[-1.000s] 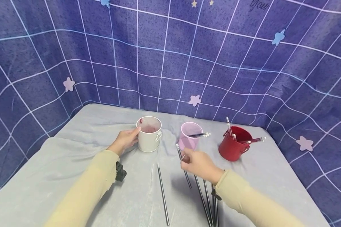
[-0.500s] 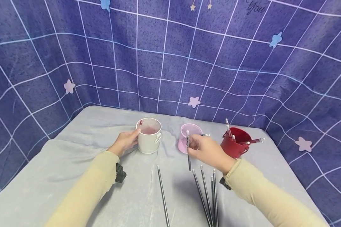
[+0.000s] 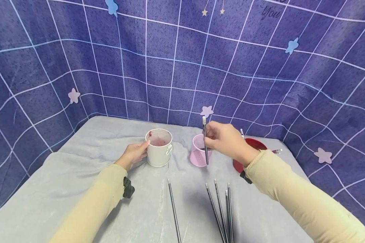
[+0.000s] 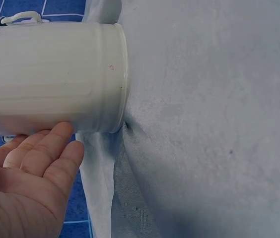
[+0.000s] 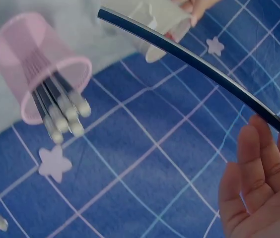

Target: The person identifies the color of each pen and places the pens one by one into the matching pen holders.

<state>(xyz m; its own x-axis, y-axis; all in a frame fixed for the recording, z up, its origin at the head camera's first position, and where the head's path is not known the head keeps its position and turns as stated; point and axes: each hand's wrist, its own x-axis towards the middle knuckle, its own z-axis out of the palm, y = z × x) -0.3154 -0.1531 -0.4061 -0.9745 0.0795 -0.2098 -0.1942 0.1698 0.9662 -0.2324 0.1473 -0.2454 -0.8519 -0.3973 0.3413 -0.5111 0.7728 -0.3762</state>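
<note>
My right hand (image 3: 223, 138) pinches a dark pencil (image 3: 206, 153) with a white eraser end, held upright in front of the pink cup (image 3: 197, 158). In the right wrist view the pencil (image 5: 189, 58) runs from the fingertips across the cloth. Several dark pencils with their white ends outward lean in the pink cup (image 5: 13, 74). My left hand (image 3: 135, 153) holds the side of a white bucket (image 3: 159, 156), thumb at its rim. In the left wrist view, the fingers (image 4: 60, 144) rest along the bucket wall.
A red bucket (image 3: 238, 167) with several pencils stands at the right, partly hidden by my right arm. One dark pencil (image 3: 174, 211) lies at the front middle, and several more pencils (image 3: 220, 209) lie to its right. A blue gridded curtain (image 3: 134, 67) closes the back.
My right hand has lifted the pencil from near the table, up and away from me, and turned it more upright before the pink cup. The left hand stays on the white bucket.
</note>
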